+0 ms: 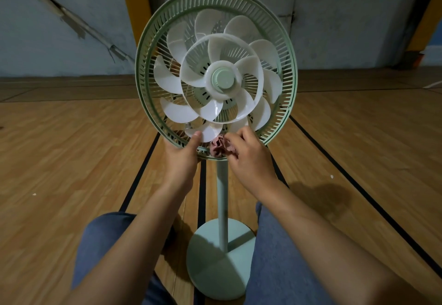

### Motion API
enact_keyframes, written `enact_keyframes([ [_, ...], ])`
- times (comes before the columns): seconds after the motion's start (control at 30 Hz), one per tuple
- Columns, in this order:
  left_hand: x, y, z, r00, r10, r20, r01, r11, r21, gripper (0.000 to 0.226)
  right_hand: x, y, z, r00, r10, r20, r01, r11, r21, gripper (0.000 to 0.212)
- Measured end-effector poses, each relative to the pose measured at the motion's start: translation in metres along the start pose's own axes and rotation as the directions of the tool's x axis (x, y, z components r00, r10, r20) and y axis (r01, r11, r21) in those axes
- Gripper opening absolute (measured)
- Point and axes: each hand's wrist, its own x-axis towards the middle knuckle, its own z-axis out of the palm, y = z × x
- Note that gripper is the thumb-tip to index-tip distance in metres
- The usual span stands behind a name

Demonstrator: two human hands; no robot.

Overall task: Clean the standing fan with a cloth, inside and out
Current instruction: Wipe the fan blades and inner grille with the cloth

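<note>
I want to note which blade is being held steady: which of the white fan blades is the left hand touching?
The lowest outer blade, at the bottom of the green guard ring. The left hand has its thumb on that blade's tip; the other blades are untouched.

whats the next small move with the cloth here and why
Probably drag the pink cloth along the lowest white blade. The front grille is already off, the left hand steadies that blade with its thumb, and the right hand grips the bunched cloth at the guard's bottom rim, right beside it.

There is one head camera, and it looks forward and down from above both hands. The fan (pixel 216 73) stands close, just beyond the hands.
</note>
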Motion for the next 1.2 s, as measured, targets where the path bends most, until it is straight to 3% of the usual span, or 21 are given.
enact_keyframes([
  [0.4,0.001,0.006,0.003,0.993,0.007,-0.118,-0.015,0.998,-0.063,0.051,0.026,0.030,-0.044,0.997,-0.018,-0.070,0.011,0.995,-0.102,0.024],
  [0.6,0.000,0.005,0.004,0.988,0.036,-0.148,-0.042,0.998,-0.038,0.047,0.048,0.040,-0.058,0.993,-0.109,-0.052,0.094,0.969,-0.228,0.032],
  [0.77,0.003,0.004,-0.001,0.990,0.031,-0.140,-0.034,0.999,-0.015,0.044,0.053,0.055,-0.064,0.986,-0.115,-0.119,0.085,0.970,-0.229,0.034],
  [1.2,0.003,0.002,0.002,0.993,0.059,-0.105,-0.055,0.997,0.045,0.045,0.030,0.046,-0.035,0.982,-0.102,0.157,0.133,0.970,-0.201,0.033],
])
